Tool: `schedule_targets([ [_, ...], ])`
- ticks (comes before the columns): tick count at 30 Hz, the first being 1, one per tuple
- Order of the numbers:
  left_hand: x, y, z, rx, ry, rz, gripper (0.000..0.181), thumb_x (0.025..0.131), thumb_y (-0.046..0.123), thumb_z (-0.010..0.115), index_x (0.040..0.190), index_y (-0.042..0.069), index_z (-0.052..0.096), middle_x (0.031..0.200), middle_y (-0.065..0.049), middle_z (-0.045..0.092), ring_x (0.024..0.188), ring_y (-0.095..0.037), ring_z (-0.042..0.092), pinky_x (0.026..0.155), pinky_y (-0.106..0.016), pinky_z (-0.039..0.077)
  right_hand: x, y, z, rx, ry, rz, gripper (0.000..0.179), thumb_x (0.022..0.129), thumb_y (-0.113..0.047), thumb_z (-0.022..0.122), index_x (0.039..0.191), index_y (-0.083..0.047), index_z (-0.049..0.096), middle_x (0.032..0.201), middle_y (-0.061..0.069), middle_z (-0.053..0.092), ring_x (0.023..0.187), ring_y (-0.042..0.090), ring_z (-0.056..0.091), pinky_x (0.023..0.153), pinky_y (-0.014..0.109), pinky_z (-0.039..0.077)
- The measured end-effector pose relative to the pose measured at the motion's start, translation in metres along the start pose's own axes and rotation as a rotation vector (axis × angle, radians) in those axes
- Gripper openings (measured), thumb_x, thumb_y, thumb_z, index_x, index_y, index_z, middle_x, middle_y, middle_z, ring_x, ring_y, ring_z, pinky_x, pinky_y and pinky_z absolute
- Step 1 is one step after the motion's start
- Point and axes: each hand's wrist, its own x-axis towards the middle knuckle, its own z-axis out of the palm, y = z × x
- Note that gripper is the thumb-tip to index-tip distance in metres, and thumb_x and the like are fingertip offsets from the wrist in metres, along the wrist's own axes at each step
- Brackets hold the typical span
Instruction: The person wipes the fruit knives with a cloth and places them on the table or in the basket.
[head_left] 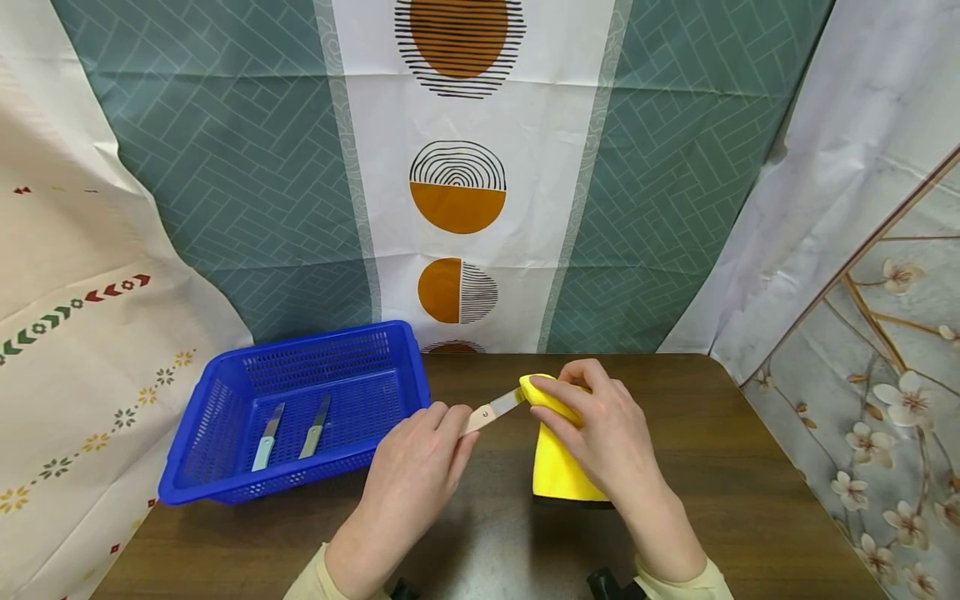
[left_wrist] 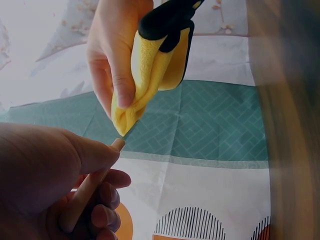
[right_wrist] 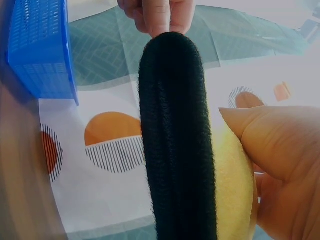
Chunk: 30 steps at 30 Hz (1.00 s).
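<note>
My left hand (head_left: 414,457) grips a small knife (head_left: 483,415) by its cream handle, above the table and to the right of the basket. The blade points up and right, and its tip is hidden in a folded yellow cloth (head_left: 558,468). With thumb and fingers my right hand (head_left: 606,423) pinches that cloth round the blade's end. Black material shows along the cloth (right_wrist: 175,125) in the right wrist view. In the left wrist view the thumb lies along the knife handle (left_wrist: 82,197), and the cloth covers most of the blade.
A blue perforated plastic basket (head_left: 300,337) stands on the left of the brown wooden table (head_left: 720,467). In it lie two small knives, one with a pale blue handle (head_left: 263,452), one with a grey-green handle (head_left: 311,441). A patterned curtain (head_left: 480,125) hangs behind the table.
</note>
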Motion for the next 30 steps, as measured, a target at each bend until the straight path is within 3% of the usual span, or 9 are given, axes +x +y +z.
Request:
schedule_targets([
  [11, -0.0011, -0.0010, 0.0011, -0.002, 0.029, 0.020, 0.019, 0.101, 0.023, 0.083, 0.109, 0.012, 0.071, 0.080, 0.004, 0.053, 0.065, -0.015, 0.048, 0.054, -0.029, 0.038, -0.0001, 0.0055, -0.0024, -0.011, 0.012, 0.033, 0.049, 0.080, -0.018, 0.102, 0.126, -0.022, 0.086, 0.113, 0.004, 0.062, 0.084, 0.023, 0.058, 0.070, 0.041, 0.050],
  [23, -0.0014, -0.0009, 0.0012, -0.009, 0.057, 0.032, 0.020, 0.099, 0.020, 0.085, 0.107, 0.011, 0.070, 0.079, 0.003, 0.052, 0.064, -0.015, 0.047, 0.054, -0.029, 0.038, 0.0005, 0.0052, -0.0077, -0.012, -0.065, 0.181, 0.046, 0.085, -0.021, 0.098, 0.129, -0.022, 0.084, 0.117, 0.004, 0.062, 0.094, 0.028, 0.060, 0.077, 0.045, 0.051],
  [30, -0.0016, -0.0017, 0.0017, -0.011, 0.064, 0.033, 0.019, 0.100, 0.021, 0.084, 0.109, 0.012, 0.070, 0.080, 0.003, 0.053, 0.065, -0.014, 0.048, 0.054, -0.029, 0.039, 0.0004, 0.0067, -0.0097, -0.018, -0.059, 0.206, 0.044, 0.086, -0.022, 0.097, 0.129, -0.022, 0.084, 0.117, 0.004, 0.062, 0.094, 0.029, 0.060, 0.076, 0.045, 0.050],
])
